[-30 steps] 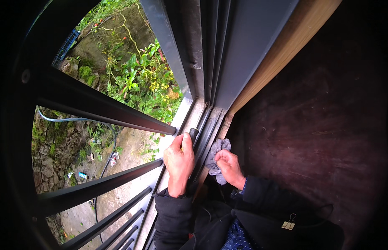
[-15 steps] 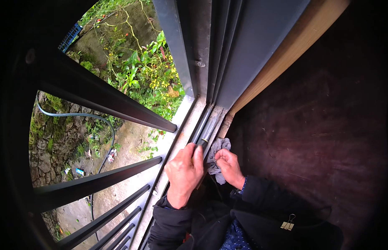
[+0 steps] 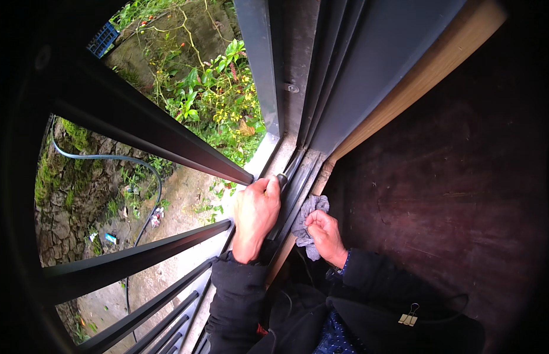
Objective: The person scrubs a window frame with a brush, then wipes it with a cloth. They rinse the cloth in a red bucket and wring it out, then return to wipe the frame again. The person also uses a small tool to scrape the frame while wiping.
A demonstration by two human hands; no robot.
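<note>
My left hand is closed round a dark-handled screwdriver, its thin shaft pointing away into the far corner of the window track. Most of its handle is hidden inside my fist, and the tip cannot be made out clearly. The hand rests over the outer side of the track, by the white sill. On the inner side, my right hand grips a crumpled grey cloth against the wooden edge, fingers curled.
Black metal bars stand outside to the left. A dark window frame rises at the far end, edged with a wooden strip. Beyond the bars are plants, a stone wall and a hose. A dark reddish surface fills the right.
My left hand has shifted left and away from me with the screwdriver, from the inner grooves toward the outer side of the track. My right hand stays on the cloth. The view has shifted slightly.
</note>
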